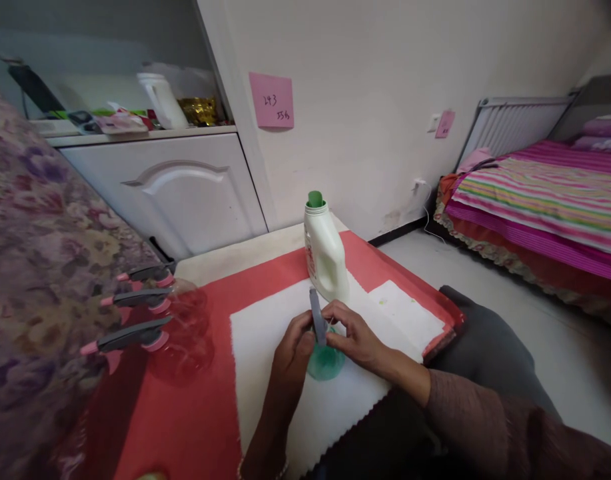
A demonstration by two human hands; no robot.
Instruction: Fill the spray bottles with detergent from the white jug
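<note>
A small spray bottle stands in front of me, with a grey spray head (316, 319) above a translucent green body (326, 365). My left hand (296, 343) closes on the spray head from the left, thumb and fingers against it. From the other side my right hand (354, 335) pinches at the head, near the bottle's neck. The fingers hide the neck, so whether head and body are joined cannot be seen. Just behind the hands a pale green detergent jug (326, 250) with a green spout rises from the white cloth (265, 333).
Several clear spray bottles with grey-and-pink heads (135, 333) line the left of the red table cover (215, 413). A smaller white cloth (408, 320) lies at the right. Behind are a white cabinet (185, 193) and wall; a bed (545, 200) stands far right.
</note>
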